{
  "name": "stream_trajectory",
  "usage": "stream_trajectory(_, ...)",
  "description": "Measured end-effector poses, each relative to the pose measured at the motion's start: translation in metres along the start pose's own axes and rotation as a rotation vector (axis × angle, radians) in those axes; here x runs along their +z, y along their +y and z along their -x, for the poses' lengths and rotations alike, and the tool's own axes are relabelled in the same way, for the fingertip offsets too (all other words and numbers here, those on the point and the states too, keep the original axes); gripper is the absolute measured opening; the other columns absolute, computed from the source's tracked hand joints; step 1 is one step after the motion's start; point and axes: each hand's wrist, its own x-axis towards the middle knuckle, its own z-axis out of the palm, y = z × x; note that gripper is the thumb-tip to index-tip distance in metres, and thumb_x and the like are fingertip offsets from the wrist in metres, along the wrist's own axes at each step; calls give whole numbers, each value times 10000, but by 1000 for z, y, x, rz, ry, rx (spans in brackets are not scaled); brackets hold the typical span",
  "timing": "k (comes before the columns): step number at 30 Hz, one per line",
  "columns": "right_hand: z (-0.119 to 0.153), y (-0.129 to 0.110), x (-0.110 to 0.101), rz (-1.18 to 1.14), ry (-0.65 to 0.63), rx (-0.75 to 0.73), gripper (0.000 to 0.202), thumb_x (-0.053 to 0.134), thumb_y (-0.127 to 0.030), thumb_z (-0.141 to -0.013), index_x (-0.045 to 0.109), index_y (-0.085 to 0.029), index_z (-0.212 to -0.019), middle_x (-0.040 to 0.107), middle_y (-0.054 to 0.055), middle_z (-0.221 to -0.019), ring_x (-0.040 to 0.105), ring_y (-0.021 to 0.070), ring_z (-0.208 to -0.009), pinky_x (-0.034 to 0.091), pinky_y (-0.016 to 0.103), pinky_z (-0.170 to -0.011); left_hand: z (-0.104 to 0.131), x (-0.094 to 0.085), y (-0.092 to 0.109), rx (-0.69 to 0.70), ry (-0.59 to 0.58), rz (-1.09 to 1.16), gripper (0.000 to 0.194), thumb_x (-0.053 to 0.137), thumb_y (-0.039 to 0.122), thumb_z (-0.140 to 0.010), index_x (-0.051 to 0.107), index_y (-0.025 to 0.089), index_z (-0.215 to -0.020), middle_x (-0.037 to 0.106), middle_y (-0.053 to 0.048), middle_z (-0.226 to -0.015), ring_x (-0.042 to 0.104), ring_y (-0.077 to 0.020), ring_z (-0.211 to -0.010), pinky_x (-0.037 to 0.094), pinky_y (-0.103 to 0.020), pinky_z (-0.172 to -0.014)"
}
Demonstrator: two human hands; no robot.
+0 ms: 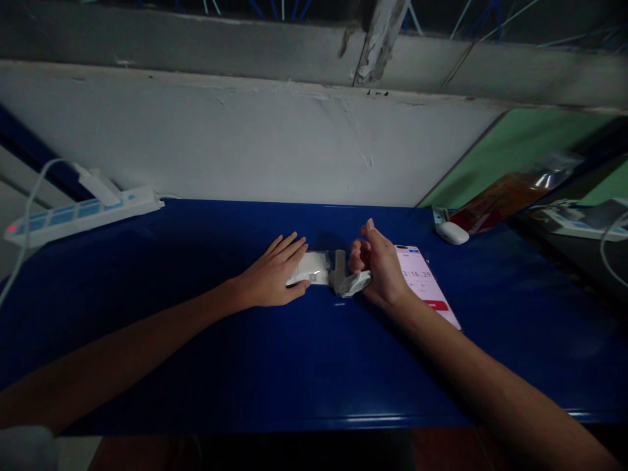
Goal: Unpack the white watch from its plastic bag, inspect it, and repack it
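My left hand (275, 275) lies flat with its fingers stretched out, pressing on a small white packet (318, 268) in clear plastic on the blue table. To its right, my right hand (380, 265) is curled with the thumb pointing up. At its lower fingers is a clear and white plastic piece (354, 284), which touches or overlaps the packet's right end; its exact kind is too blurred to tell. Partly behind the right hand and wrist lies a phone (424, 288) with a lit timer screen.
A white power strip (83, 212) with a plugged-in cable sits at the table's left. On the right are a white rounded case (452, 233), a tilted bottle (515, 193) of brownish liquid and another white strip (579, 222). A white wall (275, 144) rises behind the blue table (275, 373).
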Motion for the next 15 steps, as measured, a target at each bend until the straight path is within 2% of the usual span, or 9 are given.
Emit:
stream_trajectory(2, -1, 3, 4, -13, 35, -24, 393, 688, -555, -817, 469, -234, -761, 538, -93, -435, 304, 34, -249, 228, 160, -282, 0, 0, 1, -7, -8, -4, 712, 533, 439, -907, 372, 14, -1455, 351, -239, -1542, 219, -354, -1484, 190, -532, -1196)
stream_trajectory(4, -3, 5, 6, -18, 70, -43, 388, 668, -556, -834, 474, -232, -748, 475, -109, -383, 252, 30, -232, 215, 163, -281, -1, -1, 2, -9, -17, -7, 714, 531, 433, -907, 371, 1, -1452, 350, -241, -1542, 218, -359, -1483, 188, -536, -1195)
stream_trajectory(9, -8, 3, 4, 12, 139, -88, 404, 662, -571, -834, 474, -233, -717, 383, -128, -336, 255, 38, -238, 274, 163, -296, -1, -1, 2, -11, -26, 0, 692, 523, 436, -911, 382, 20, -1446, 349, -241, -1542, 215, -356, -1484, 195, -543, -1191)
stream_trajectory(15, -14, -2, -4, -17, 173, -94, 406, 674, -569, -823, 453, -242, -727, 349, -139, -341, 238, 44, -256, 236, 162, -284, -1, -4, 4, 12, 43, -18, 732, 559, 418, -893, 327, 40, -1476, 279, -263, -1566, 195, -386, -1484, 187, -593, -1177)
